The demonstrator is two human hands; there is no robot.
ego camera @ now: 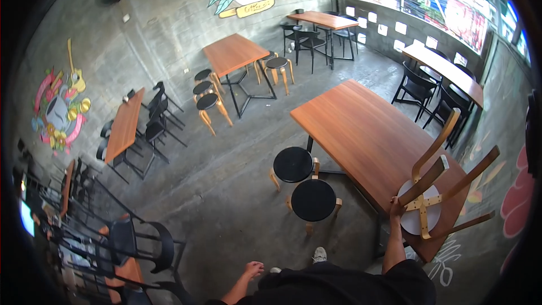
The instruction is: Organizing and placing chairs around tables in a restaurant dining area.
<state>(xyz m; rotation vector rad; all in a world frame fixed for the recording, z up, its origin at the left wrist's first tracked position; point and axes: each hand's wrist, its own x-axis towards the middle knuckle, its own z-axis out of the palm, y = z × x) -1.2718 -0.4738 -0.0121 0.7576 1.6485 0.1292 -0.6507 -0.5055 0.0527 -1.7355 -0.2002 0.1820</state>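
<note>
An upside-down round stool (432,216) with bentwood legs rests on the near right end of a wooden table (351,123). My right hand (396,208) is at the stool's near side, closed around the base of one leg or the seat edge; the exact hold is partly hidden. Low over the floor, my left hand (254,269) has loosely curled fingers and nothing visible in it. Two upright stools with black seats, one (313,200) nearer me and one (293,164) behind it, stand beside the table's left long edge.
Another wooden table (235,53) with several stools stands further off. Black chairs (417,87) surround a table near the window wall. At the lower left, black chairs (159,241) are stacked on or beside a table. A mural wall runs along the right.
</note>
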